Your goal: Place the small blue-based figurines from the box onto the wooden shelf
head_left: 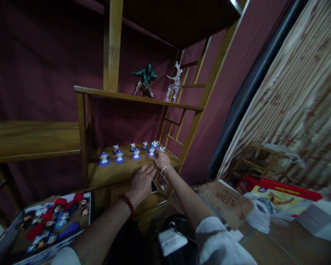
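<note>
My right hand [162, 160], a pale bracelet on its wrist, reaches to the right end of a wooden shelf [107, 176]. Its fingertips close on a small white figurine with a purple base [151, 151]. Just behind stands a blue-and-white figurine [155, 144], and a similar one [162, 149] partly shows above my knuckles. My left hand [142, 183], with a dark red bead bracelet, lies palm down at the shelf's front edge, fingers stretched and holding nothing. Leftward stand more purple-based figurines [119, 157], with several dark-based pink-and-white ones [132, 147] behind them.
On the shelf above stand a green-and-brown statue [145, 81] and a clear deer figure [174, 84]. At lower left is a box [84, 221] of assorted figurines. A white object [172, 241] lies near my lap. Bags and a red box [287, 193] are at right.
</note>
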`<state>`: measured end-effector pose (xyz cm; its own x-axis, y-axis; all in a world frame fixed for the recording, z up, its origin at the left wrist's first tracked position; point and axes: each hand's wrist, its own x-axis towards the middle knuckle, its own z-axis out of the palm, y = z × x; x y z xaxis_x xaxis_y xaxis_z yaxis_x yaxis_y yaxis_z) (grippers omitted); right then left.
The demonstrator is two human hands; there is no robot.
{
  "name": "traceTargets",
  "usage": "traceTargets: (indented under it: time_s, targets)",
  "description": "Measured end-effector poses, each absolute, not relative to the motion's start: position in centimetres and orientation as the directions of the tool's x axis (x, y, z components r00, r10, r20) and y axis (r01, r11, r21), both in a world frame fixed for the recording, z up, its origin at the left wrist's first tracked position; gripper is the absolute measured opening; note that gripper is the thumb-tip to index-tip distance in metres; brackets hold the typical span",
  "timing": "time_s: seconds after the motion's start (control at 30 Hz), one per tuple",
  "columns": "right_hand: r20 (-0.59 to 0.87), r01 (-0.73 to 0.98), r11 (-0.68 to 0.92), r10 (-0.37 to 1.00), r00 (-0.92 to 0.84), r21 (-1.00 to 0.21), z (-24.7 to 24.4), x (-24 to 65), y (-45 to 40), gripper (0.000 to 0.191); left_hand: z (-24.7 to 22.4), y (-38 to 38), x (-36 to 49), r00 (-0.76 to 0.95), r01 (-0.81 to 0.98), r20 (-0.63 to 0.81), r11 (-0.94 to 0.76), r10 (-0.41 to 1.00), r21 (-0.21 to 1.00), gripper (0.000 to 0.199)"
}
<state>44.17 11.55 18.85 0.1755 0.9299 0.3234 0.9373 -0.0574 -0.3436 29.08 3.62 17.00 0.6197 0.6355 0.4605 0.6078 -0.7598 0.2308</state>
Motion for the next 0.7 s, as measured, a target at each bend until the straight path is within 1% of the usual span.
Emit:
traceTargets:
  time_s: [0.13,0.27,0.53,0.7]
  targets:
    - [0.342,0.926,-0.034,0.924,0.173,-0.377,18.7,44.3,11.6,0.040,16.8,3.8,29.1,0.619,0.603,0.470,-0.764,0.629,0.229,0.052]
    - [0.355,0.896,0.007,0.919,0.169,-0.445,18.4,44.5,11.9,0.041,16.6,4.0,29.1,0.624,0.592,0.486,-0.777,0.611,0.216,0.054]
    - [0.377,0.848,0.079,0.914,0.148,-0.525,17.9,44.8,12.2,0.039,16.9,3.8,29.0,0.630,0.580,0.470,-0.777,0.619,0.247,0.055]
    - [0.372,0.823,0.094,0.916,0.148,-0.560,17.5,45.0,12.5,0.036,16.8,3.9,29.0,0.622,0.571,0.470,-0.774,0.626,0.275,0.053]
